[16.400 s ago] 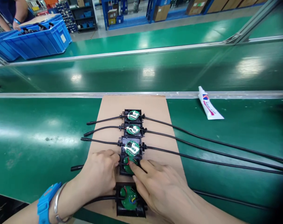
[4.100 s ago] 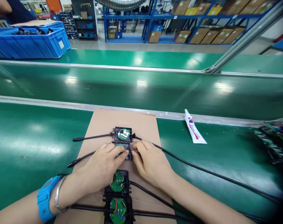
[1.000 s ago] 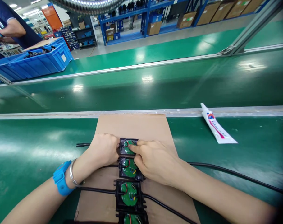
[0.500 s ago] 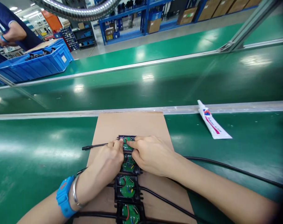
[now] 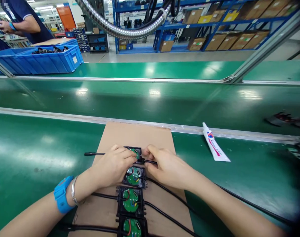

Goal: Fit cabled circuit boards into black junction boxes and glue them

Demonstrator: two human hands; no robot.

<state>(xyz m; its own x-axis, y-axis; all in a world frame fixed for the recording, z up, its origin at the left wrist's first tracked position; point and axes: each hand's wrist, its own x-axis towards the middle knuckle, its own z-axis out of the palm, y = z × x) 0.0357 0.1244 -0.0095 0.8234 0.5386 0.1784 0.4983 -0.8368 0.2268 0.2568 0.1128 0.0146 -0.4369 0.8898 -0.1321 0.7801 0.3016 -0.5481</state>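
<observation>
Holding black housing [image 5: 130,148], green board [image 5: 136,153] inside

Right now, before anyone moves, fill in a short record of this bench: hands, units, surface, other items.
left: left hand grips the far unit
right: right hand pinches the cable at that unit's right side
units: four black ones, green boards showing, in a line toward the person
surface: cardboard on a green belt
other: tube to the right; blue bin far left
</observation>
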